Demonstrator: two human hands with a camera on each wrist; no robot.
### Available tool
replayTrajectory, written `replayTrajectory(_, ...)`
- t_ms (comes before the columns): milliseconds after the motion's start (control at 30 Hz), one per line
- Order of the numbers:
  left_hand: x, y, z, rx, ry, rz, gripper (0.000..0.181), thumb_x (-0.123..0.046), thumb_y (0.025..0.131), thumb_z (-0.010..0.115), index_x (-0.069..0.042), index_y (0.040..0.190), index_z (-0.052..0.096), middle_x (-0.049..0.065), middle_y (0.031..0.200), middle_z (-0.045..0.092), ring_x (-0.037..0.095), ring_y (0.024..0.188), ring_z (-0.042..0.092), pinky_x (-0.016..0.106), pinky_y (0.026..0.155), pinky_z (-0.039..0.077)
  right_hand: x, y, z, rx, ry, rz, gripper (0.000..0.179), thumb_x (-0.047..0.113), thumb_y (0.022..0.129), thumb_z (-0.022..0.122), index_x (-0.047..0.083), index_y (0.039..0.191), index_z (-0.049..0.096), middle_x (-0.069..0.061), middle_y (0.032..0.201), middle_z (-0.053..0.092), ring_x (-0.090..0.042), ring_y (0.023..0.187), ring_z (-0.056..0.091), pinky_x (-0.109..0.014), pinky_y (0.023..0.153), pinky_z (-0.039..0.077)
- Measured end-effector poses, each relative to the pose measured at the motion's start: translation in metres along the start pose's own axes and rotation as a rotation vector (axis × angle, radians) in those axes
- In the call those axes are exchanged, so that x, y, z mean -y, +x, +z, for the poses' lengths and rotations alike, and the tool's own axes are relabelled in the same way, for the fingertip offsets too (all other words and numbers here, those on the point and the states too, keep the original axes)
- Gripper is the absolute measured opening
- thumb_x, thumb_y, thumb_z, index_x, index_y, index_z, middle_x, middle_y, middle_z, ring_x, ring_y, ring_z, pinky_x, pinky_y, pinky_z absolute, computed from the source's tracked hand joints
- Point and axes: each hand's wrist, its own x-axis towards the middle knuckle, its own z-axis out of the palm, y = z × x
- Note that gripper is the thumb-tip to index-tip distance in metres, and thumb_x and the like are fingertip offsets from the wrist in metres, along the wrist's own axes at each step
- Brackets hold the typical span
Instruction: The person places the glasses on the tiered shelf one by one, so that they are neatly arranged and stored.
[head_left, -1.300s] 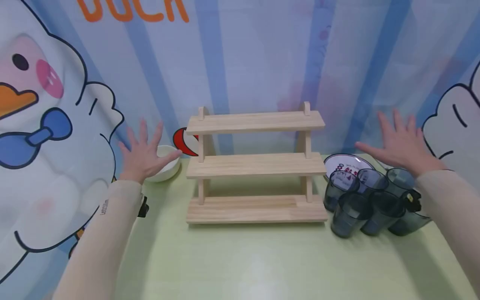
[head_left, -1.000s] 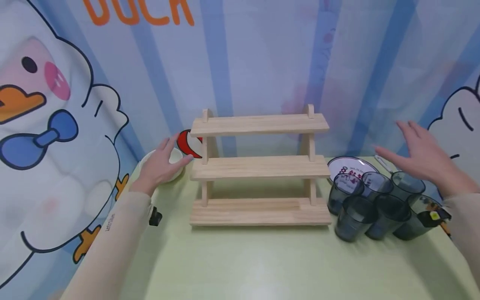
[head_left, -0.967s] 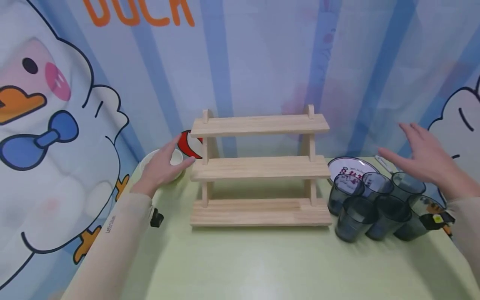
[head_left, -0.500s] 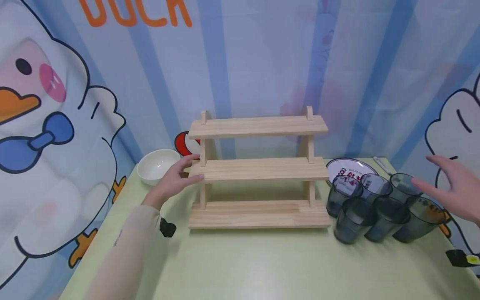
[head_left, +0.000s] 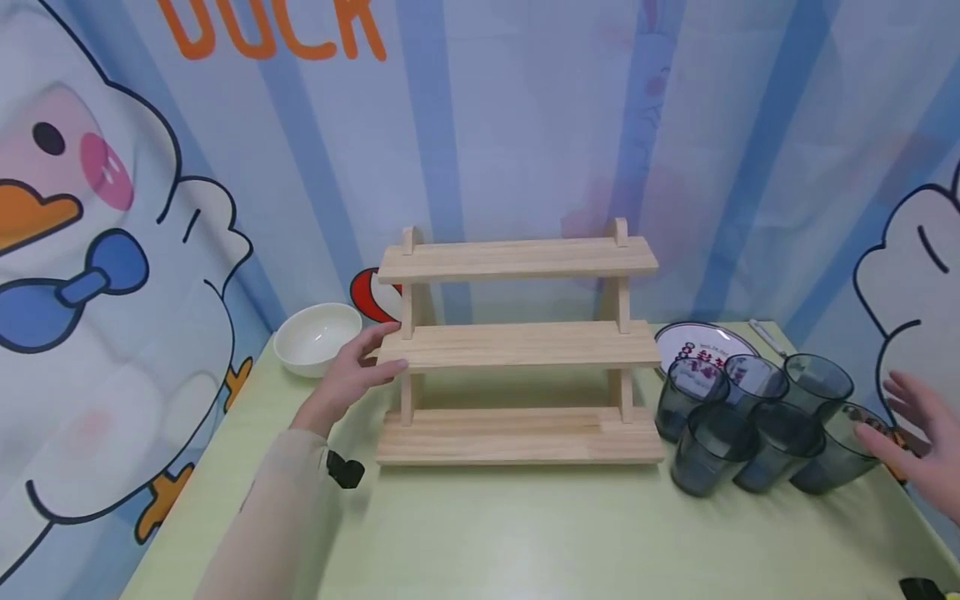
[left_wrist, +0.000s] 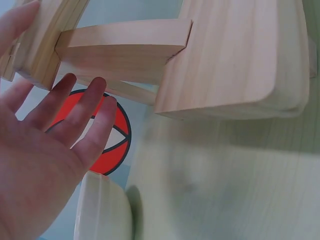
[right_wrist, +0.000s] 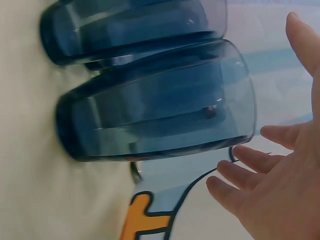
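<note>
A three-tier wooden display stand (head_left: pixel 517 343) stands upright on the table. My left hand (head_left: pixel 343 385) holds the left end of its middle shelf, thumb at the front edge and index finger at the back; the other fingers (left_wrist: pixel 82 112) extend loosely beneath in the left wrist view. Several smoky grey-blue tumblers (head_left: pixel 712 446) stand in two rows to the right of the stand. My right hand (head_left: pixel 926 446), holding nothing, is beside the rightmost front tumbler (right_wrist: pixel 165 107), fingers spread and thumb apart, fingertips close to its rim in the right wrist view.
A white bowl (head_left: pixel 317 337) sits at the table's back left, behind my left hand. An oval plate with printed lettering (head_left: pixel 701 343) lies behind the tumblers, beside a white handle (head_left: pixel 768 337). A blue striped curtain (head_left: pixel 517 117) with duck drawings hangs behind the pale green table (head_left: pixel 487 533).
My left hand has come down and right from over the bowl onto the middle shelf's end. My right hand has lowered and moved right, down beside the tumblers. The stand and tumblers stay put.
</note>
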Motion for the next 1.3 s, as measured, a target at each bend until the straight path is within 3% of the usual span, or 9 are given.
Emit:
replayTrajectory(200,0.003,0.000,0.004,-0.007,-0.092,-0.023,0.072,-0.033,0.097,0.078,-0.026,0.159,0.042,0.013,0.162,0.043,0.041,0.138,0.051,0.058,0.107,0.053,-0.019,-0.013,0.014,-0.005,0.126,0.057,0.087,0.020,0.108,0.058,0.007,0.168,-0.003,-0.038,0.168,0.004,-0.062,0.151,0.008,-0.081,0.115,0.014)
replayTrajectory(300,0.005,-0.001,0.006,-0.009,-0.136,-0.028,0.074,-0.032,0.097,0.078,-0.026,0.160,0.041,0.014,0.162,0.043,0.042,0.139,0.051,0.059,0.106,0.052,-0.028,-0.019,0.023,-0.023,0.171,0.071,0.091,0.020,0.107,0.062,0.017,0.170,-0.004,-0.031,0.171,0.010,-0.028,0.160,0.020,-0.039,0.130,0.023)
replayTrajectory(367,0.006,-0.001,0.007,-0.014,-0.157,-0.028,0.074,-0.031,0.097,0.078,-0.026,0.161,0.040,0.015,0.161,0.043,0.042,0.139,0.051,0.060,0.106,0.052,-0.031,-0.022,0.029,-0.037,0.191,0.067,0.091,0.019,0.106,0.064,0.020,0.170,-0.002,-0.025,0.172,0.015,-0.004,0.152,0.029,-0.011,0.117,0.027)
replayTrajectory(433,0.007,-0.002,0.007,-0.024,-0.170,-0.026,0.074,-0.029,0.098,0.077,-0.025,0.161,0.040,0.016,0.161,0.043,0.042,0.139,0.051,0.060,0.106,0.052,-0.034,-0.023,0.034,-0.047,0.195,0.063,0.091,0.020,0.105,0.066,0.023,0.170,0.002,-0.020,0.173,0.020,0.012,0.136,0.034,0.004,0.096,0.028)
replayTrajectory(567,0.010,-0.003,0.008,-0.040,-0.183,-0.015,0.075,-0.025,0.099,0.076,-0.023,0.163,0.036,0.018,0.161,0.043,0.043,0.138,0.051,0.060,0.105,0.052,-0.035,-0.024,0.038,-0.048,0.225,0.053,0.088,0.018,0.104,0.068,0.024,0.170,0.011,-0.001,0.170,0.032,0.018,0.126,0.039,0.004,0.095,0.030)
replayTrajectory(700,0.012,0.000,0.010,-0.052,-0.208,-0.015,0.075,-0.024,0.099,0.075,-0.023,0.163,0.036,0.019,0.158,0.045,0.042,0.136,0.053,0.059,0.103,0.054,-0.039,-0.023,0.041,-0.054,0.277,0.019,0.085,0.009,0.101,0.070,0.022,0.169,0.020,0.019,0.153,0.044,0.023,0.111,0.043,0.002,0.090,0.039)
replayTrajectory(867,0.013,0.002,0.011,-0.060,-0.237,-0.018,0.073,-0.021,0.099,0.075,-0.023,0.162,0.038,0.019,0.156,0.048,0.040,0.132,0.056,0.057,0.102,0.055,-0.041,-0.024,0.045,-0.083,0.292,0.024,0.083,0.007,0.100,0.071,0.023,0.167,0.026,0.021,0.147,0.047,0.021,0.107,0.046,0.002,0.082,0.043)
replayTrajectory(1300,0.014,0.002,0.014,-0.082,-0.243,-0.006,0.070,-0.018,0.100,0.074,-0.025,0.161,0.040,0.019,0.155,0.049,0.041,0.132,0.056,0.055,0.100,0.057,-0.036,-0.022,0.048,-0.153,0.353,0.065,0.075,-0.002,0.095,0.073,0.021,0.160,0.042,0.037,0.120,0.052,0.018,0.103,0.052,0.001,0.082,0.043)
